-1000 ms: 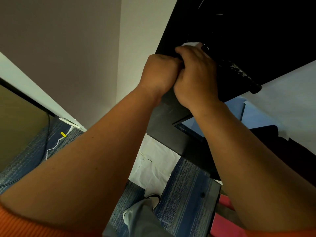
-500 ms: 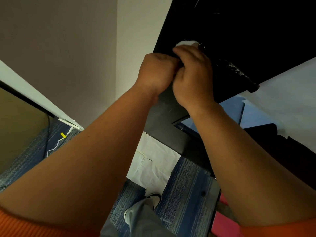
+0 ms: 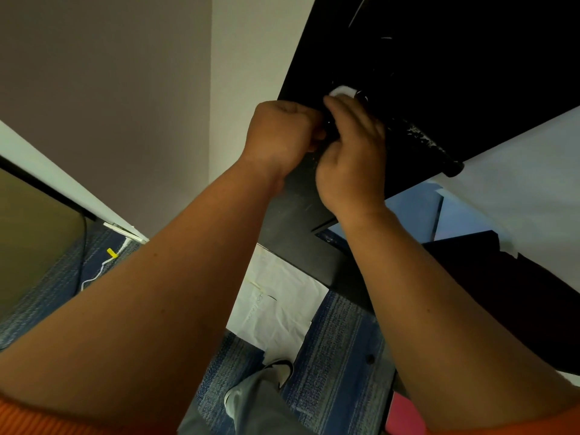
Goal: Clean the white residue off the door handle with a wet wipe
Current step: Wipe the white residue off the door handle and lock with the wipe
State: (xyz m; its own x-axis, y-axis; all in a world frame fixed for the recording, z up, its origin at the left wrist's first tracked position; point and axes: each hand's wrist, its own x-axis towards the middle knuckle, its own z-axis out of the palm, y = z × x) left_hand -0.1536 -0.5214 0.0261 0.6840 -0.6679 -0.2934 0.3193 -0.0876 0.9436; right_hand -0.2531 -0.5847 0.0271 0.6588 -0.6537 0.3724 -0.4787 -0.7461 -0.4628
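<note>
Pressing a wet wipe [image 3: 342,90] against the black door handle [image 3: 417,138], we clamp it in our right hand [image 3: 351,155]; our left hand [image 3: 279,133], fisted, touches it. White residue [image 3: 423,138] flecks the handle's exposed length.

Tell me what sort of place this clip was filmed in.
Probably an office or similar indoor room: a black door with a long handle, blue striped carpet and plain painted walls.
</note>
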